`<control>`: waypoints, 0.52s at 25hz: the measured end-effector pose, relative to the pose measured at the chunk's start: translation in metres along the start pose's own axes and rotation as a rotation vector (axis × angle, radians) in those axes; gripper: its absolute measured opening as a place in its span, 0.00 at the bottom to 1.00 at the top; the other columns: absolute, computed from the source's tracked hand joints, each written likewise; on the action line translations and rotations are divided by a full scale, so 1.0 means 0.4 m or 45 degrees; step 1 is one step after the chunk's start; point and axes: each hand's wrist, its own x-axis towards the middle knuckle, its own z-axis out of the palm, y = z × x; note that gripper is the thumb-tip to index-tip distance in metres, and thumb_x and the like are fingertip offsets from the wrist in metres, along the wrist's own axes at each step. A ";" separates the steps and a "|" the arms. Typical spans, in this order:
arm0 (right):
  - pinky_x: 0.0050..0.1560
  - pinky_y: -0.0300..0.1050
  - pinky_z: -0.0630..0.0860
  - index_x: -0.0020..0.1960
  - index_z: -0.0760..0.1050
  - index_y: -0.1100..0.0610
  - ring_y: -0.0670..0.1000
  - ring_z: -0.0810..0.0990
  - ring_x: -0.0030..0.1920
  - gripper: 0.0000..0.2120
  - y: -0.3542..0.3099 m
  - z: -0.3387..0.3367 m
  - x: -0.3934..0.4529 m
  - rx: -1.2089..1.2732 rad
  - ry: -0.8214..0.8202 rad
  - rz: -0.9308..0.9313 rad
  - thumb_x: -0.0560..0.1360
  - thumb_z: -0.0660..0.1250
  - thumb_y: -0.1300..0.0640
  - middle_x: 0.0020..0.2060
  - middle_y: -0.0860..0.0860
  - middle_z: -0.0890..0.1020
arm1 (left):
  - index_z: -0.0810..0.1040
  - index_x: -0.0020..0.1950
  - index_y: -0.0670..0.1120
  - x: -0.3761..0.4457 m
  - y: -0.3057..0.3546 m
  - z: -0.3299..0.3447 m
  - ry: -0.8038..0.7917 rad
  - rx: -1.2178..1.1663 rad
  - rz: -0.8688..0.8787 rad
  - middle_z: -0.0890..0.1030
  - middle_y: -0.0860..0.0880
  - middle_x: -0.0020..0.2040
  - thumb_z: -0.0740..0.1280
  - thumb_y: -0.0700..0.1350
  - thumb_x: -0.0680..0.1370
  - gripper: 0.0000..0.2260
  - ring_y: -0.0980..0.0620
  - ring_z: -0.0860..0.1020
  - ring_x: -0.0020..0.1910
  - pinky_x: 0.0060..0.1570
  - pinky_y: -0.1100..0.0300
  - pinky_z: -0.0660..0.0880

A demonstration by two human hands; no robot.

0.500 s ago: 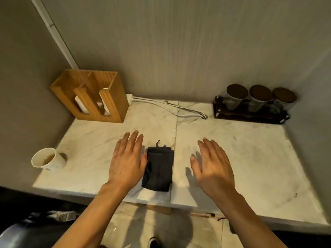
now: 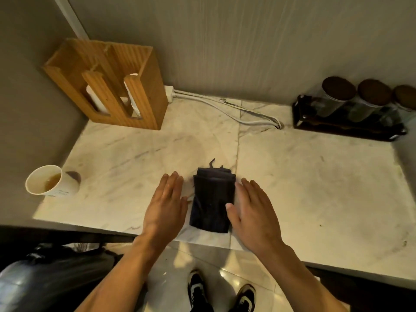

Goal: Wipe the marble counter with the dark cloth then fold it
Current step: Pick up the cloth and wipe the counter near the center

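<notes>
The dark cloth [image 2: 211, 199] lies folded into a narrow rectangle on the marble counter [image 2: 315, 188], near its front edge, with a loose thread at its far end. My left hand [image 2: 165, 210] rests flat and open just left of the cloth, apart from it. Flat and open too, my right hand [image 2: 254, 212] lies along the cloth's right side, its thumb over the cloth's right edge. Neither hand grips anything.
A paper cup [image 2: 50, 181] with brown liquid stands at the counter's left end. A wooden holder [image 2: 108, 86] sits at the back left, white cables [image 2: 225, 109] run along the back, and a dark tray with three lidded jars [image 2: 351, 113] stands back right. My shoes [image 2: 222, 291] show below.
My right hand has moved left, up against the cloth's right side. The left hand stays beside the cloth. The view has shifted, so the counter sits differently in frame.
</notes>
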 end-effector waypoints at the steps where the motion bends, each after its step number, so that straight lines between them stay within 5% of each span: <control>1: 0.74 0.49 0.55 0.75 0.59 0.56 0.55 0.58 0.75 0.28 -0.009 0.014 0.011 -0.002 -0.015 -0.008 0.79 0.55 0.44 0.75 0.55 0.63 | 0.63 0.75 0.39 -0.001 -0.006 0.011 0.002 0.032 0.000 0.64 0.40 0.76 0.59 0.46 0.80 0.24 0.40 0.58 0.76 0.71 0.52 0.49; 13: 0.75 0.57 0.45 0.78 0.51 0.51 0.56 0.46 0.78 0.32 -0.111 0.192 0.138 -0.045 -0.031 0.065 0.79 0.46 0.38 0.79 0.54 0.52 | 0.65 0.74 0.42 0.006 -0.061 0.089 -0.023 0.044 0.010 0.66 0.42 0.75 0.53 0.49 0.80 0.24 0.42 0.60 0.75 0.73 0.44 0.57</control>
